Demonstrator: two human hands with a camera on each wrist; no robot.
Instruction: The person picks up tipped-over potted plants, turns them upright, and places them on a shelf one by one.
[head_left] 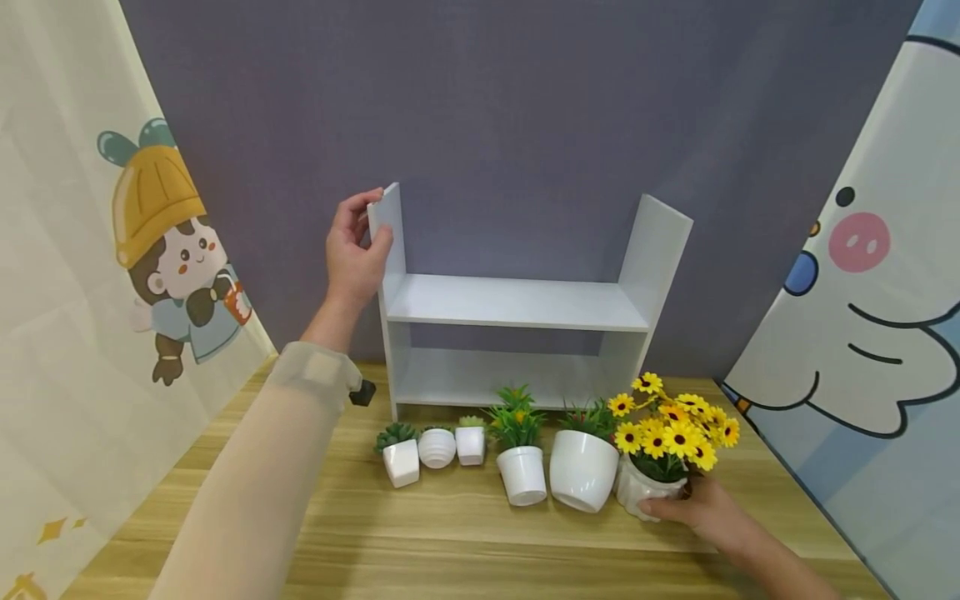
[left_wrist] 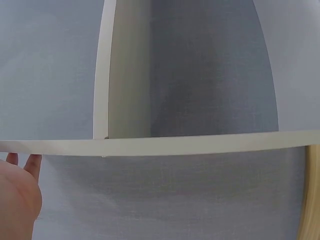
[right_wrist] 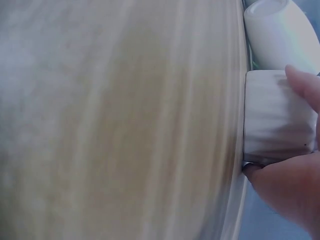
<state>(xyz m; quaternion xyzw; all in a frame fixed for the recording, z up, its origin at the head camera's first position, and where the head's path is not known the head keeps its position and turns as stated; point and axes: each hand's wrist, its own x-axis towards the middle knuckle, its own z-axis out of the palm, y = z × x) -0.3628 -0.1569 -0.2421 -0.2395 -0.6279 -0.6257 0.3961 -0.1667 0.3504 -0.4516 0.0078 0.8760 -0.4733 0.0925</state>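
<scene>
My left hand (head_left: 356, 258) grips the upper left side panel of a white two-tier shelf (head_left: 517, 302), thumb against the panel. In the left wrist view, fingers (left_wrist: 33, 164) touch the panel's edge (left_wrist: 190, 146). At the front right, my right hand (head_left: 701, 512) holds a white flowerpot (head_left: 647, 487) of yellow flowers (head_left: 678, 435), thumb across its front. The right wrist view has that pot (right_wrist: 275, 117) between thumb and fingers, its base at the wooden tabletop (right_wrist: 150, 125). Directly left of it stands a rounded white pot (head_left: 583, 471) with a green plant.
A slim white pot (head_left: 522, 477) with a leafy plant stands further left. Beyond it are three small succulent pots: one square (head_left: 470, 446), one round and ribbed (head_left: 437, 448), one tilted (head_left: 402, 463). A grey cloth (head_left: 517, 125) hangs behind, with printed cloths at both sides.
</scene>
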